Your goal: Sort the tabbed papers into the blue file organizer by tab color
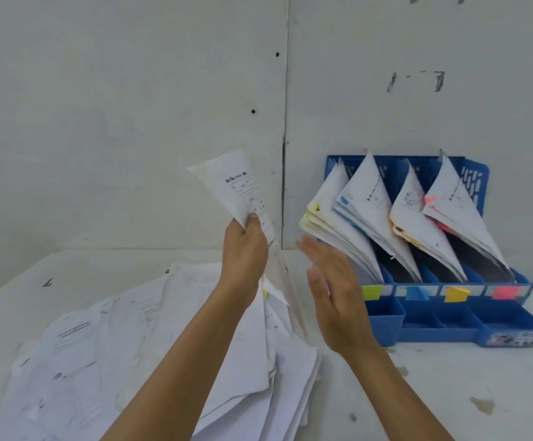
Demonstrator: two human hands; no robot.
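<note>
My left hand (244, 249) grips a printed sheet (236, 183) and holds it upright above the table; a yellow tab shows near its lower edge. My right hand (335, 288) is flat with straight fingers, just left of the blue file organizer (469, 326), close to its leftmost stack. The organizer stands at the right against the wall. Its four slots hold leaning papers and carry front labels: yellow (372, 292), blue (416, 293), orange-yellow (456, 294) and pink (505, 292).
A loose pile of white papers (150, 354) covers the table's left and middle, under my left forearm. A white wall rises right behind the table. Bare stained tabletop (481, 393) lies in front of the organizer.
</note>
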